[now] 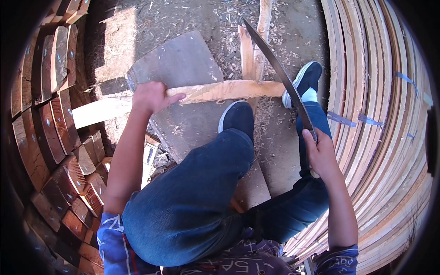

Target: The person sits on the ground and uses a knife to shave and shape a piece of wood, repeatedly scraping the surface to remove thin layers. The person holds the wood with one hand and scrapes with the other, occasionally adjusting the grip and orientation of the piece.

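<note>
My left hand point(151, 97) is closed over a long pale wooden slat point(224, 91), its thumb lying along the top. The slat runs crosswise in front of me, sunlit at its left end, its right end close to my right shoe. In my right hand point(321, 153), above my right shin, is the handle of a machete point(280, 68). Its long, slightly curved dark blade points up and away to the left. Seen from above, the blade passes just by the slat's right end; whether they touch I cannot tell.
Stacked wooden blocks point(59, 133) rise on the left. Long boards tied with blue strips point(366, 91) are piled on the right. A grey sheet point(178, 59) lies under the slat. Beyond it are another wooden piece point(262, 36) and scattered chips. My legs and shoes are close by.
</note>
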`<state>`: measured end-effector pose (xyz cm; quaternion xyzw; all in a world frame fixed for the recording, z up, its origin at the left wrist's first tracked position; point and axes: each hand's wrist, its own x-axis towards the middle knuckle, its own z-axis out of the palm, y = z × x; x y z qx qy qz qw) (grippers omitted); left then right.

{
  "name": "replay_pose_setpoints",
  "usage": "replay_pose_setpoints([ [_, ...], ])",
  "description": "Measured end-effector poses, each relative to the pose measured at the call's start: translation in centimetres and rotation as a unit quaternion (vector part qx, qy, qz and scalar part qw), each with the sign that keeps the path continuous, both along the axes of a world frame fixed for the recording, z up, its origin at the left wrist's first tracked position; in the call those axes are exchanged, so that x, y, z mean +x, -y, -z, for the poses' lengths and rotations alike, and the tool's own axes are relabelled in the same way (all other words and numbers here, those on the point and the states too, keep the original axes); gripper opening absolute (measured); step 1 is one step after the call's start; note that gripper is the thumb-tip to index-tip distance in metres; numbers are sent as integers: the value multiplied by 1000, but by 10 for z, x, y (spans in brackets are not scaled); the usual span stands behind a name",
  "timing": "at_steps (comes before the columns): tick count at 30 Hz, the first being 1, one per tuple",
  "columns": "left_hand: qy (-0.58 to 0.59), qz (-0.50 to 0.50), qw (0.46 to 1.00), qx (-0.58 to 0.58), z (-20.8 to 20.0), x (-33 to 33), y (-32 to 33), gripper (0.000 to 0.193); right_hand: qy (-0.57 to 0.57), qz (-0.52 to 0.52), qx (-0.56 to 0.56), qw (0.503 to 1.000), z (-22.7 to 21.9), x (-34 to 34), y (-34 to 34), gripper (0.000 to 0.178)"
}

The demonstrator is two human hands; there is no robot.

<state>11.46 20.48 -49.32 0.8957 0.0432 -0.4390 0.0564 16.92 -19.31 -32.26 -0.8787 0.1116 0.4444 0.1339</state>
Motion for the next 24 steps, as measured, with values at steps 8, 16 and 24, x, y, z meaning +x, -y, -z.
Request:
replay_pose_setpoints([
  [8, 12, -12, 1000, 2, -1, -1, 0, 91, -28, -108, -47, 993, 9, 8, 14, 48],
  [16, -28, -27, 999, -9, -3, 5, 2, 88, -8, -91, -42, 995, 22, 3, 22, 47],
  [24, -40, -57, 998, -8, -4, 5, 1, 80, -14, -81, -21, 996, 3, 13, -5, 47],
])
